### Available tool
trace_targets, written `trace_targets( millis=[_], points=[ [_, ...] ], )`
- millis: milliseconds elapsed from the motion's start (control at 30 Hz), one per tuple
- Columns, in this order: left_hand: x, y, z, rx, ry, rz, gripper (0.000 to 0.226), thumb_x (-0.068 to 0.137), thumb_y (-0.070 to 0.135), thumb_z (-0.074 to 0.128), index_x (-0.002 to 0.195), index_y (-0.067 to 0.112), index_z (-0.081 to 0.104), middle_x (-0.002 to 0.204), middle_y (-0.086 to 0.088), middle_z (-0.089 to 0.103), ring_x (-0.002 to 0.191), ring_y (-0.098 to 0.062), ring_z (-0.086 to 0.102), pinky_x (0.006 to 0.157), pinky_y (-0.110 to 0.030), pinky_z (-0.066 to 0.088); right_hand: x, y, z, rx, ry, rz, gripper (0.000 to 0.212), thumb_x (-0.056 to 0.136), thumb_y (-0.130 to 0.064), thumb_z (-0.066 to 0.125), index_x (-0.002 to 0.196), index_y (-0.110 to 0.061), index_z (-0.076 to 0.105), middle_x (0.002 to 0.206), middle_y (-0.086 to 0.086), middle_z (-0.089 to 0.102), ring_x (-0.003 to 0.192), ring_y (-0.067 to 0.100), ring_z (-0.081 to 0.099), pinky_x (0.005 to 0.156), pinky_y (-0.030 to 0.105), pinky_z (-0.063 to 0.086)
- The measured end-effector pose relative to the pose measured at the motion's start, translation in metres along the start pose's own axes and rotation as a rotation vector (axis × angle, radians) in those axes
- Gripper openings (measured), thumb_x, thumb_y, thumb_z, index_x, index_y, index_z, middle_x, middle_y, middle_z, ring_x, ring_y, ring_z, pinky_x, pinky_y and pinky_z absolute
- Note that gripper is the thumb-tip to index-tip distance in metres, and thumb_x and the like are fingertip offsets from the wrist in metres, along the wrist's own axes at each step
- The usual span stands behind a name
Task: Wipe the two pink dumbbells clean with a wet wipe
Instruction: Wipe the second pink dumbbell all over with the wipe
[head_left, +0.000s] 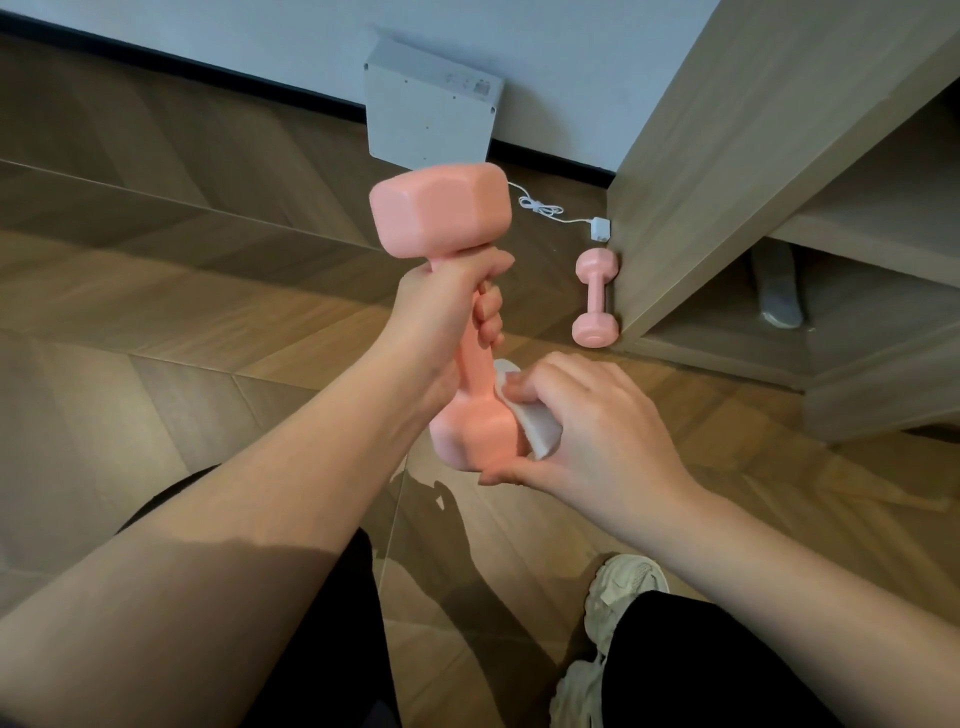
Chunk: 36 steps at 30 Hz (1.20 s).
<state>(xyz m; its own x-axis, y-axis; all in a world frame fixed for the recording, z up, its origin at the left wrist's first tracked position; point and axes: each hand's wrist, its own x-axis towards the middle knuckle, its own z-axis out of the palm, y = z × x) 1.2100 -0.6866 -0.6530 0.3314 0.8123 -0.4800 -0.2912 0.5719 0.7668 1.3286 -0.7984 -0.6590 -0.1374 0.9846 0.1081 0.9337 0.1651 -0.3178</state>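
Note:
My left hand (441, 306) grips the handle of a pink dumbbell (441, 213) and holds it nearly upright in the air, one hexagonal head up and the other down. Against the lower head, my right hand (587, 431) pinches a folded white wet wipe (537, 423), with the thumb under that head. A second pink dumbbell (595, 296) lies on the wooden floor, touching the side panel of a wooden cabinet.
A wooden cabinet (727, 171) with open shelves stands at the right. A grey metal box (431, 109) leans against the wall behind. A white cable with a plug (600, 228) lies by the cabinet. My legs and a white shoe (618, 587) are below.

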Motion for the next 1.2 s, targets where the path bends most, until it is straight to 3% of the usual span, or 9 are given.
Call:
trace_targets(
  millis=[167,233,333,467,533,633,733,933,1200],
  points=[
    [0.002,0.0,-0.006,-0.087,0.058,-0.036,0.033,0.086,0.018,0.065,0.062,0.018,0.043,0.047,0.002,0.039,0.041,-0.013,0.036,0.048,-0.024,0.036,-0.004,-0.003,0.007,-0.028,-0.113,-0.032,0.075,0.064,-0.049,0.084,0.125,-0.019,0.053,0.126,-0.005,0.059,0.117,0.013,0.055,0.09,0.025,0.041],
    [0.002,0.0,-0.008,-0.125,0.01,-0.061,0.029,0.087,0.02,0.065,0.065,0.018,0.046,0.048,0.003,0.043,0.042,-0.012,0.04,0.05,-0.024,0.04,-0.004,-0.003,0.006,0.091,-0.101,0.034,0.068,0.067,-0.039,0.086,0.124,-0.019,0.055,0.125,-0.006,0.059,0.113,0.011,0.057,0.088,0.024,0.047],
    [0.001,0.006,-0.011,-0.109,-0.196,-0.002,0.027,0.089,0.02,0.062,0.064,0.017,0.052,0.056,0.002,0.051,0.048,-0.012,0.047,0.055,-0.026,0.045,-0.001,0.003,-0.004,0.396,-0.093,0.123,0.058,0.067,-0.037,0.085,0.119,-0.026,0.059,0.118,-0.018,0.059,0.108,-0.001,0.056,0.084,0.017,0.047],
    [-0.004,0.017,-0.014,-0.124,-0.497,0.09,0.03,0.086,0.023,0.054,0.057,0.017,0.056,0.084,0.0,0.07,0.069,-0.016,0.064,0.059,-0.027,0.051,-0.002,0.007,-0.019,0.589,-0.087,0.097,0.062,0.059,-0.031,0.091,0.115,-0.027,0.064,0.114,-0.02,0.065,0.111,0.002,0.059,0.086,0.015,0.048],
    [-0.009,0.019,-0.012,-0.187,-0.55,0.071,0.036,0.088,0.022,0.049,0.052,0.018,0.053,0.064,0.003,0.064,0.054,-0.013,0.058,0.05,-0.023,0.047,-0.001,0.005,-0.022,0.59,-0.1,0.073,0.06,0.061,-0.034,0.09,0.114,-0.026,0.064,0.114,-0.019,0.065,0.11,0.003,0.059,0.086,0.018,0.048],
    [-0.013,0.017,-0.005,-0.158,-0.483,0.087,0.05,0.091,0.017,0.046,0.041,0.02,0.041,0.039,0.006,0.032,0.034,-0.009,0.031,0.038,-0.021,0.031,-0.001,0.002,-0.019,0.453,-0.081,0.027,0.051,0.067,-0.039,0.082,0.11,-0.021,0.063,0.111,-0.013,0.063,0.105,0.007,0.059,0.084,0.03,0.05],
    [-0.014,0.013,0.0,-0.06,-0.332,0.134,0.054,0.093,0.014,0.048,0.04,0.019,0.037,0.037,0.005,0.027,0.034,-0.011,0.027,0.038,-0.022,0.03,-0.001,0.001,-0.012,0.289,-0.066,-0.011,0.044,0.074,-0.026,0.082,0.108,-0.011,0.06,0.109,0.001,0.06,0.102,0.02,0.058,0.079,0.046,0.049],
    [-0.012,0.006,-0.004,-0.041,-0.035,0.151,0.04,0.09,0.01,0.058,0.056,0.016,0.037,0.042,0.001,0.031,0.037,-0.015,0.027,0.043,-0.025,0.027,-0.006,0.002,-0.012,0.362,-0.248,-0.044,0.072,0.08,-0.046,0.072,0.141,-0.021,0.043,0.146,-0.009,0.042,0.135,-0.001,0.037,0.106,0.022,0.038],
    [-0.007,0.001,0.001,0.073,0.146,0.27,0.032,0.086,0.006,0.061,0.06,0.012,0.044,0.043,-0.003,0.036,0.037,-0.017,0.032,0.043,-0.024,0.03,0.002,-0.005,-0.013,0.295,-0.29,0.056,0.058,0.097,-0.047,0.046,0.147,-0.02,0.04,0.157,-0.007,0.035,0.145,0.003,0.025,0.116,0.035,0.031]
  ],
)
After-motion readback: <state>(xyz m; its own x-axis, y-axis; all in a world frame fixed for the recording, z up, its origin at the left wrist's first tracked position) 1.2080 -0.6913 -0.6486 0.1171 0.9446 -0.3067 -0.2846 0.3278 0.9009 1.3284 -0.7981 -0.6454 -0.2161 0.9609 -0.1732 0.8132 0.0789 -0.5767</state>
